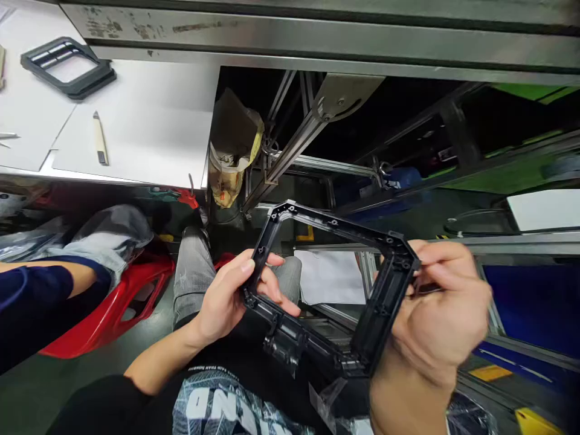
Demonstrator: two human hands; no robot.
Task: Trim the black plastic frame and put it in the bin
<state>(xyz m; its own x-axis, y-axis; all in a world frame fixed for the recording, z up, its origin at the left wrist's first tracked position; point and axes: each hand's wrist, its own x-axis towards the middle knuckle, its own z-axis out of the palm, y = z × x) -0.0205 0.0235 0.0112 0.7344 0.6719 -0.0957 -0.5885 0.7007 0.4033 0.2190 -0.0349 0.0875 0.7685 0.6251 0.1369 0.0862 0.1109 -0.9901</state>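
Observation:
I hold a black plastic frame (333, 225) in front of my chest, its open middle facing me. My left hand (226, 299) grips its left side, thumb on the outer edge and fingers curled through the opening. My right hand (441, 311) clasps the right side near the upper corner, slightly blurred. Clips and screw bosses line the inner face of the frame.
A white worktable (149, 130) at the upper left carries a second black frame (67, 66) and a utility knife (100, 139). A bag (233, 151) hangs at the table's corner. Another person's arm (40, 290) and a red stool (118, 302) are at left. A metal rail (317, 36) runs above.

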